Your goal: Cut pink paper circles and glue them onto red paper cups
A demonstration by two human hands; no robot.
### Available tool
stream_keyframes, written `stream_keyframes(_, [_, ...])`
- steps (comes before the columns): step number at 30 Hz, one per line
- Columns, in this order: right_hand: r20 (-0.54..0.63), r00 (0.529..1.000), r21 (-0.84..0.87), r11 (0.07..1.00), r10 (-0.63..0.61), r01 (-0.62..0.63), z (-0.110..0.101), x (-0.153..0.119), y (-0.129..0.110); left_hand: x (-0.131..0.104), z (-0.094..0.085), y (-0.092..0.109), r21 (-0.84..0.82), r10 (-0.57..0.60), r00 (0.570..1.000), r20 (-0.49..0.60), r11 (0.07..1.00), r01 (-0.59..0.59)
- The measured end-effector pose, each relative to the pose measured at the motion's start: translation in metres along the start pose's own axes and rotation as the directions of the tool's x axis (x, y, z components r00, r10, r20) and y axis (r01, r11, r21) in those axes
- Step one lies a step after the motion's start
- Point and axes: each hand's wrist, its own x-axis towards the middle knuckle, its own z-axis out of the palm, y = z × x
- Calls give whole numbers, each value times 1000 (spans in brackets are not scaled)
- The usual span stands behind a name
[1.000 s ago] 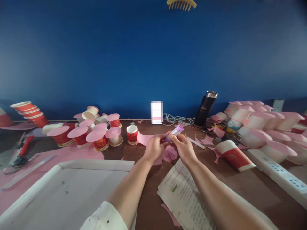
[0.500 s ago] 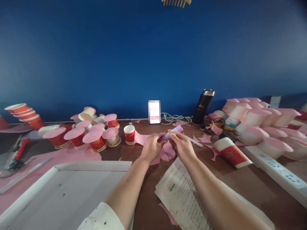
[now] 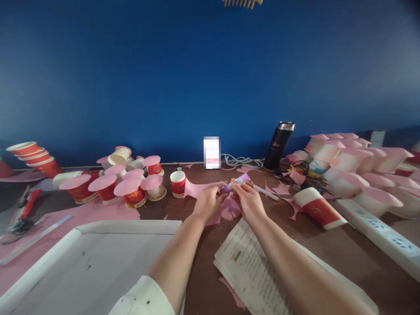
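Observation:
A purple glue stick (image 3: 243,178) is held slantwise between my two hands above the table. My left hand (image 3: 208,202) pinches its lower left end, and my right hand (image 3: 250,199) grips it near the middle, with the upper right end showing. Beneath the hands lies a pink paper disc (image 3: 230,210) with lines or slits across it, partly covered by the fingers. A pink paper offcut (image 3: 193,189) spreads out to the left of my left hand. Close by stands an upright red paper cup (image 3: 178,187) with an open white top.
Several paper cups with pink discs (image 3: 127,187) stand at the left, and more pink-topped cups (image 3: 349,159) crowd the right. A white tray (image 3: 131,226), folded newspaper (image 3: 236,258), power strip (image 3: 377,227), pencil (image 3: 266,193), tipped cup (image 3: 320,210) and black flask (image 3: 278,146) lie or stand around.
Both hands stay on the glue stick, with only slight movement of the fingers. The whole view has shifted a little.

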Motion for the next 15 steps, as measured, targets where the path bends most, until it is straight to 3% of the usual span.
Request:
stream_keyframes(3, [-173,985,169,986,14,15,-4,7,-9,1,-2,-6,117,-57,997,-60,991,63])
stream_keyframes(6, [-289,950,330,944,120,-19,-11,13,-18,-1,-1,-8,250,-132,991,5,960,126])
stream_keyframes(11, [-213,948,362,921,236,-148,-14,11,-20,-2,4,-4,372,-159,982,107,922,108])
stream_keyframes(15, [-110,953,208,945,281,-254,-13,6,-20,-3,4,-2,389,-167,977,132,915,104])
